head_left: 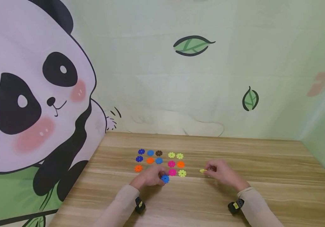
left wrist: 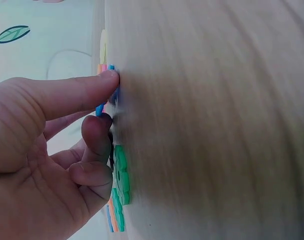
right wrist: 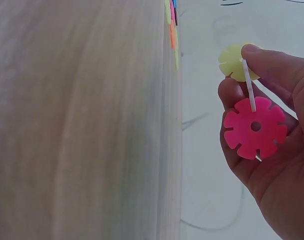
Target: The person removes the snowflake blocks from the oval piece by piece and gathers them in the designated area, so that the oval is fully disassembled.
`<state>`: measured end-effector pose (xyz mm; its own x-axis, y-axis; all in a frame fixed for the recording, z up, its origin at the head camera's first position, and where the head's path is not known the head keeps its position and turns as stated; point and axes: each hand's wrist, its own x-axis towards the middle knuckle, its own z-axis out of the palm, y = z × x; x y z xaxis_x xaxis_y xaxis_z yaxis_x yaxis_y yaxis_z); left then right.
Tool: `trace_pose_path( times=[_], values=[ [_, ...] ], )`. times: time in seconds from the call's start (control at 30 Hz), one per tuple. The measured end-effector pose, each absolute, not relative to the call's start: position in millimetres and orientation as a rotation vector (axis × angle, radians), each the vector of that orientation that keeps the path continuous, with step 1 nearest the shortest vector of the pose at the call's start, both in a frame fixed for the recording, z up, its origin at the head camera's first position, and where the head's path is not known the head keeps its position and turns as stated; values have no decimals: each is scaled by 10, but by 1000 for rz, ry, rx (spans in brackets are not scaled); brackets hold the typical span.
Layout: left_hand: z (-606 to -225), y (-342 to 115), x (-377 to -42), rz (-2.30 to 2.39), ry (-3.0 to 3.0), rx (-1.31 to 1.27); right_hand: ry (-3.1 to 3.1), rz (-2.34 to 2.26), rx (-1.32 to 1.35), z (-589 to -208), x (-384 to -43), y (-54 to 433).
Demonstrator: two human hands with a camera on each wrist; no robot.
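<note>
In the head view my left hand (head_left: 152, 176) is low over the table, pinching a blue notched plastic disc (head_left: 165, 179) between thumb and finger. Close up, the thumb and fingertip cover most of that blue disc (left wrist: 99, 109); green notched discs (left wrist: 121, 175) lie beneath the curled fingers. My right hand (right wrist: 277, 110) holds a small linked piece above the table: a yellow disc (right wrist: 232, 62) under the thumb, a white disc (right wrist: 249, 85) seen edge-on, and a pink disc (right wrist: 255, 128) toward the palm. From the head view only the yellow part shows.
Notched discs lie in rows on the wooden table (head_left: 264, 170): dark blue (head_left: 139, 159), orange (head_left: 150, 160), brown (head_left: 159, 153), pink (head_left: 171, 164) and yellow (head_left: 180, 156) ones among them. A wall printed with a panda (head_left: 74, 132) and leaves stands behind and at the left.
</note>
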<state>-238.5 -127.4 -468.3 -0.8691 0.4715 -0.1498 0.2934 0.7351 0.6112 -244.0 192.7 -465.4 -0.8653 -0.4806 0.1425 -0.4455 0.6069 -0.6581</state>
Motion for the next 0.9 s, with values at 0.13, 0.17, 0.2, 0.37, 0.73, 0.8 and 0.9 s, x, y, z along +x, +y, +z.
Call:
trace_pose_path(
  times=[0.13, 0.17, 0.2, 0.37, 0.73, 0.8, 0.9],
  values=[
    [-4677, -1269, -2404, 894, 2628, 560, 2761, -1137, -790, -4651, -2437, 1931],
    [-4675, -1263, -2411, 911, 2623, 554, 2759, -1144, -795, -4652, -2437, 1931],
    [-4670, -1252, -2419, 935, 2622, 557, 2758, -1148, -794, -4652, -2437, 1930],
    [-4639, -1132, -2461, 1062, 2620, 594, 2774, -1133, -820, -4660, -2447, 1917],
    [-4671, -696, -2477, 1264, 2644, 702, 2777, -1128, -914, -4655, -2464, 1841],
    [-4688, -628, -2478, 1296, 2646, 725, 2764, -1139, -911, -4656, -2467, 1831],
    [-4705, -545, -2480, 1312, 2650, 725, 2749, -1145, -892, -4659, -2473, 1822]
  ],
)
